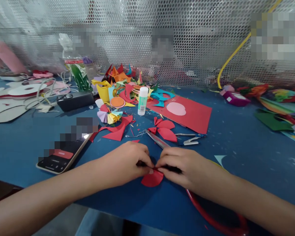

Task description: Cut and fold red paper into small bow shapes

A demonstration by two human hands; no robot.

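My left hand (126, 162) and my right hand (184, 164) meet fingertip to fingertip over a small red paper piece (152, 179) near the blue table's front edge (127, 209). Both hands pinch its upper edge. The paper is rounded at the bottom and lies flat on the table. Scissors (157, 140) with red handles lie under my right hand, blades pointing up-left. Just beyond the hands sit several red paper petals (165, 128) arranged in a fan.
A glue stick (143, 101) stands upright mid-table beside a red sheet (194, 114) with a pink circle. A pile of coloured paper scraps (118, 88), a phone (64, 154), a black case (75, 100), a bottle (76, 70) and tweezers (190, 138) surround the work spot.
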